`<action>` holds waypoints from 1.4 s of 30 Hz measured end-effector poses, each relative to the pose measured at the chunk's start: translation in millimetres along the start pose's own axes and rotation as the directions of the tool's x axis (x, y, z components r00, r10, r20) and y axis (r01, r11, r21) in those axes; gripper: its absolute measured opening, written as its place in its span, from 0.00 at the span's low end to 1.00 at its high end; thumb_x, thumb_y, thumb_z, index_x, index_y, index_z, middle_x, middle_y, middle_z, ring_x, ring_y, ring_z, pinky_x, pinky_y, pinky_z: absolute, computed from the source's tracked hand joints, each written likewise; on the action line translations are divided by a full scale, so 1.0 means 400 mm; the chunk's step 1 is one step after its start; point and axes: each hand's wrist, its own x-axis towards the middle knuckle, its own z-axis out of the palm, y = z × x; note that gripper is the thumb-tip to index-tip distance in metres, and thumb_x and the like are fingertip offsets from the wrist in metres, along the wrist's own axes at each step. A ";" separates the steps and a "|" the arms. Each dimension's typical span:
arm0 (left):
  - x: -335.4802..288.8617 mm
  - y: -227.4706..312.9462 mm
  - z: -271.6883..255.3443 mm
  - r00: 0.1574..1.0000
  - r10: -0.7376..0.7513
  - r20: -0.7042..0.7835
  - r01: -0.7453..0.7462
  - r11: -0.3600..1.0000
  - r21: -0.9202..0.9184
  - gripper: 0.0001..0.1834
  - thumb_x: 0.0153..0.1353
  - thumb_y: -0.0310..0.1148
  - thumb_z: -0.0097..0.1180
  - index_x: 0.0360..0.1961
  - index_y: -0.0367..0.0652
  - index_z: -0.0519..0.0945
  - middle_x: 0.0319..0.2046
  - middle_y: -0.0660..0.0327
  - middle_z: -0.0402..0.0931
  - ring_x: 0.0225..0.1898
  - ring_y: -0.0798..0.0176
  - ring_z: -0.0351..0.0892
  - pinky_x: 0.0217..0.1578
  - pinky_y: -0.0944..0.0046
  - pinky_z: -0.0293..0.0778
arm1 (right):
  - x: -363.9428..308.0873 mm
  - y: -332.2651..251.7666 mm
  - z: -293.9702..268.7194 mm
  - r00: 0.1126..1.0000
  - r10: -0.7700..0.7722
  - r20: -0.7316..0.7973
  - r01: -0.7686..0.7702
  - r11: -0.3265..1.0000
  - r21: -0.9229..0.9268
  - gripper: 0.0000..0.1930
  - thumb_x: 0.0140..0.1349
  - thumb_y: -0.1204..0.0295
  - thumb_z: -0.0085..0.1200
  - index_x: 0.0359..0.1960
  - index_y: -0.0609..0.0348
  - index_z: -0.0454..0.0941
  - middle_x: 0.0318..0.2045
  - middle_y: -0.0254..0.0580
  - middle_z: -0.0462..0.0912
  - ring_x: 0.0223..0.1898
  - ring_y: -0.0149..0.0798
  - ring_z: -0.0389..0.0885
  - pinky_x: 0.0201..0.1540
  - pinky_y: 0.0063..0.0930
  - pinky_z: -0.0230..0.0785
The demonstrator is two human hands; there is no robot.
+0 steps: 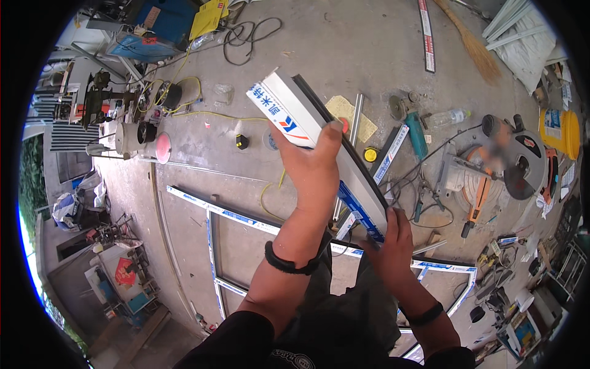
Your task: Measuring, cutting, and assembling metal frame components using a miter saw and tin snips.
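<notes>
And here one long film-wrapped profile (353, 175) is held slantwise before the body, above the floor. Its upper part is clasped by the left hand (309, 166), thumb laid across the face; its lower end is gripped by the right hand (390, 249). Two hands, one piece: a steadying and angling step, by the look of it. For any further turn, even support at both ends would be called for, the lower end kept clear of the one film-striped frame (246, 219) beneath; whether they touch cannot be told. Farther out, to the right, one teal angle grinder (417, 135), one yellow roll (370, 154) and one mitre saw (521, 146) are counted; then one yellow bucket (569, 138) and, at the top, one broom (470, 46).
</notes>
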 end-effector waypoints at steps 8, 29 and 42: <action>0.214 -0.015 -0.138 0.949 -0.286 -0.132 0.257 0.945 -0.199 0.25 0.58 0.42 0.56 0.53 0.39 0.71 0.46 0.54 0.75 0.48 0.51 0.76 0.49 0.49 0.74 | 0.106 0.057 -0.066 0.939 -0.194 -0.282 0.118 0.957 -0.266 0.35 0.42 0.76 0.64 0.58 0.57 0.69 0.55 0.47 0.73 0.53 0.48 0.74 0.57 0.45 0.64; 0.193 -0.108 -0.309 0.778 -0.626 0.054 0.628 0.776 -0.054 0.34 0.54 0.53 0.42 0.59 0.44 0.72 0.53 0.52 0.75 0.54 0.45 0.75 0.54 0.42 0.71 | 0.109 -0.063 -0.247 0.832 -0.521 -0.191 0.376 0.782 -0.496 0.15 0.50 0.68 0.54 0.36 0.64 0.82 0.30 0.38 0.80 0.35 0.39 0.77 0.44 0.33 0.65; 0.175 -0.127 -0.288 0.813 -0.577 0.080 0.580 0.814 -0.026 0.31 0.58 0.49 0.43 0.57 0.38 0.71 0.54 0.48 0.74 0.54 0.43 0.75 0.55 0.41 0.71 | 0.068 -0.004 -0.238 0.820 -0.520 -0.240 0.355 0.790 -0.500 0.17 0.51 0.67 0.54 0.39 0.67 0.82 0.33 0.42 0.81 0.38 0.42 0.78 0.45 0.36 0.66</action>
